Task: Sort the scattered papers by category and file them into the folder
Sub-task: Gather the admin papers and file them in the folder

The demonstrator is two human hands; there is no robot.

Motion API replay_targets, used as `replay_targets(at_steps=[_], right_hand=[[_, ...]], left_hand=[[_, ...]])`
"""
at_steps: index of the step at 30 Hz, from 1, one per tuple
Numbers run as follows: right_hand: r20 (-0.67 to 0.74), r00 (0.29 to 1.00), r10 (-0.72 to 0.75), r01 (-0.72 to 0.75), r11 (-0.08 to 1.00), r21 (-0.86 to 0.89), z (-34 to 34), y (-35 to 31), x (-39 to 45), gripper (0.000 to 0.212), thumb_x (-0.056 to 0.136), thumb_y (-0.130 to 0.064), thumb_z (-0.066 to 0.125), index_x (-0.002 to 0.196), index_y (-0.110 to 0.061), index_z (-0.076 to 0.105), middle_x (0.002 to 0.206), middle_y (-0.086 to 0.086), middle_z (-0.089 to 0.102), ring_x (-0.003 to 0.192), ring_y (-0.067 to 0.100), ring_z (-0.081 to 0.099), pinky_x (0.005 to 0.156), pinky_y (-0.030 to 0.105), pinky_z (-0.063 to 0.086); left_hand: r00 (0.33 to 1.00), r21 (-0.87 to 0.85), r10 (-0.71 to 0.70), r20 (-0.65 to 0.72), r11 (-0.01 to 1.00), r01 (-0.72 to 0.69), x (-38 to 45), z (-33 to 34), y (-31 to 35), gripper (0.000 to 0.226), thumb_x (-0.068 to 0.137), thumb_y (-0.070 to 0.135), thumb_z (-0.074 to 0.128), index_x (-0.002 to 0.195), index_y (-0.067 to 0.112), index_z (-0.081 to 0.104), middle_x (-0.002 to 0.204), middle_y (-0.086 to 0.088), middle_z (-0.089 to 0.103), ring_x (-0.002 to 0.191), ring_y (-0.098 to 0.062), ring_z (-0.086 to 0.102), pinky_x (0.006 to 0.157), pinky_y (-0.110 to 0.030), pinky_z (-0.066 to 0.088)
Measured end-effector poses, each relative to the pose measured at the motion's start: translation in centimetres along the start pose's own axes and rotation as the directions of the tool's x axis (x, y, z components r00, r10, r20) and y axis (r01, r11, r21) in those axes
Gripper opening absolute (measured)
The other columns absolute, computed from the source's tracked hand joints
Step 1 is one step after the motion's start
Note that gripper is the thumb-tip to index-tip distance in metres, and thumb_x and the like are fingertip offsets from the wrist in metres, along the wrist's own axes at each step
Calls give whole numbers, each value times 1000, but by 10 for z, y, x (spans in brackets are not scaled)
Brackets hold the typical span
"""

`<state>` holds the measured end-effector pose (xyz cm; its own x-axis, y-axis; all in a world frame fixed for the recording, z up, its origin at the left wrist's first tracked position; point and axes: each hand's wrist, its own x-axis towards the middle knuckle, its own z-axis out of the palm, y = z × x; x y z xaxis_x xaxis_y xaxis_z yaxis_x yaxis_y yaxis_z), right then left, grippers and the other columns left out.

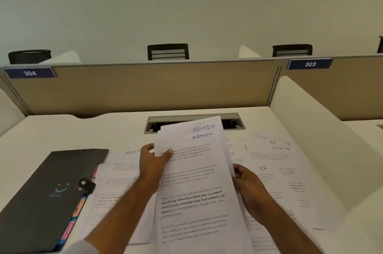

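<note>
I hold a small stack of printed sheets marked ADMIN (199,187) upright above the desk. My left hand (154,163) pinches its left edge, thumb on the front page. My right hand (248,183) grips the right edge from behind. A black expanding folder (47,195) with a snap clasp and coloured tab dividers lies shut at the left of the desk. More papers lie scattered flat: sheets marked SPORTS (122,173) under my left arm beside the folder, and sheets marked HR and SPORTS (275,162) spread to the right.
The white desk (51,131) has a cable slot (194,122) at its back, partly hidden by the held sheets. A tan partition (145,85) with number plates 304 and 303 closes the far side. A white side divider (323,129) stands at the right. Chair backs show beyond.
</note>
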<state>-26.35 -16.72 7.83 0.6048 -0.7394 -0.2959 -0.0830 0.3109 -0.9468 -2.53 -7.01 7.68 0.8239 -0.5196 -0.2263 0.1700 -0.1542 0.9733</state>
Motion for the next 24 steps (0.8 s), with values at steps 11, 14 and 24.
replay_targets(at_steps=[11,14,24], right_hand=[[164,985,-43,63,990,-123,20,-5,0,41,81,-16,75,120,-10,63,108,8,74,97,28,72,87,51,56],[22,988,-152,154,982,-114,30,-14,-1,33,81,-11,74,113,-7,66,97,5,76,84,24,74,74,42,61],[26,922,-387,388,920,-61,43,-27,-3,29,81,-4,71,108,-14,66,101,0,75,91,23,73,73,40,61]], left_hand=[[893,-105,-69,444,986,128,-40,-20,17,42,80,20,74,117,4,64,110,-19,71,97,-36,70,85,-55,55],[911,-102,65,407,994,-26,-45,-24,38,40,80,20,76,115,4,64,107,-18,72,93,-34,72,83,-57,56],[817,-118,370,442,927,-356,-51,-45,72,40,75,22,80,110,9,67,104,-12,72,96,-31,70,77,-45,59]])
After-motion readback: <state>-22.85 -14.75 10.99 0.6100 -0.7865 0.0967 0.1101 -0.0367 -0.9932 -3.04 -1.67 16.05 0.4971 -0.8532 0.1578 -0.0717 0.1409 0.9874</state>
